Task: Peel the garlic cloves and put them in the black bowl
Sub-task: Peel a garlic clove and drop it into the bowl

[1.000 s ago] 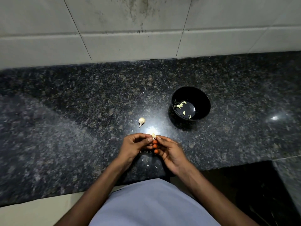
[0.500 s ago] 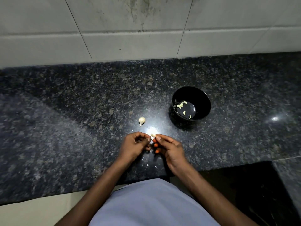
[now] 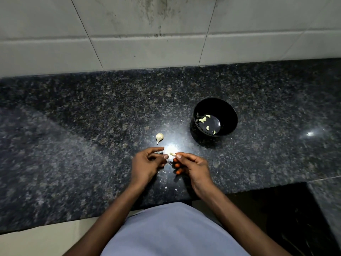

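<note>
1. Peeled garlic clove [image 3: 172, 154] pinched at the fingertips of the right hand [image 3: 191, 166], above the counter [image 3: 92, 145] near its front edge, apart from the bowl.
2. Right hand's other fingers curled under, orange nails showing.
3. Left hand [image 3: 147, 164] just beside, fingers loosely curled, thumb and forefinger a little apart; whether a scrap of skin sits between them cannot be told.
4. Unpeeled garlic clove [image 3: 159, 137] lying on the counter just behind the left hand.
5. Black bowl [image 3: 227, 111] further back and right, several peeled cloves [image 3: 203, 118] inside.
6. Small skin flakes [image 3: 166, 187] scattered near the front edge, between the wrists.
7. Tiled wall [image 3: 147, 43] along the back edge.
</note>
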